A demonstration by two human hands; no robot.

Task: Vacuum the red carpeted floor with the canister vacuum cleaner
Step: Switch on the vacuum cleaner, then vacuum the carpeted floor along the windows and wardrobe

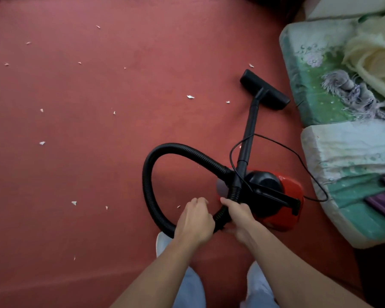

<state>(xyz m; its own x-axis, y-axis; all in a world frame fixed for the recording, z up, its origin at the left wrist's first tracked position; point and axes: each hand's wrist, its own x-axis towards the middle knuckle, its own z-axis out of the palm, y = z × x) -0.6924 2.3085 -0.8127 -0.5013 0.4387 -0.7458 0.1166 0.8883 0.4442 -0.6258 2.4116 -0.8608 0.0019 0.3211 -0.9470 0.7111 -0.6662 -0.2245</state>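
**Head view, single frame.** Landmark: the red-and-black canister (291,187). It stood on the red carpet (98,152), right of frame centre.

- Hose (149,174): black and ribbed. It left the canister's front end and swung in a wide loop out to the canister's left. It then returned to the canister's near-left corner.
- Wand (250,130): a black rigid tube. It ran from the hose end beside the canister out beyond it, leaning slightly rightward.
- Floor nozzle (265,90): sat on the wand's far end, flat on the carpet, well beyond the canister.
- Power cord (298,156): thin and black. It looped across the wand beyond the canister, then trailed off to the canister's right onto the cushions.
- Right hand (238,215): just left of the canister. Its fingers were wrapped round the hose where it rose toward the wand, with the thumb lying along it. It held the hose.
- Left hand (195,221): further left of the canister, over the bottom of the hose loop, fingers curled. The hose passed beneath the palm; I could not tell whether the hand gripped it.
- Paper scraps (190,97): white, scattered on the carpet, mostly left of and beyond the canister.
- Cushions (309,85): green and floral, piled right of the canister, with a pale blanket (373,54) on top.
- Shoe (161,243): pale, on the carpet nearer than the canister, below the left hand.
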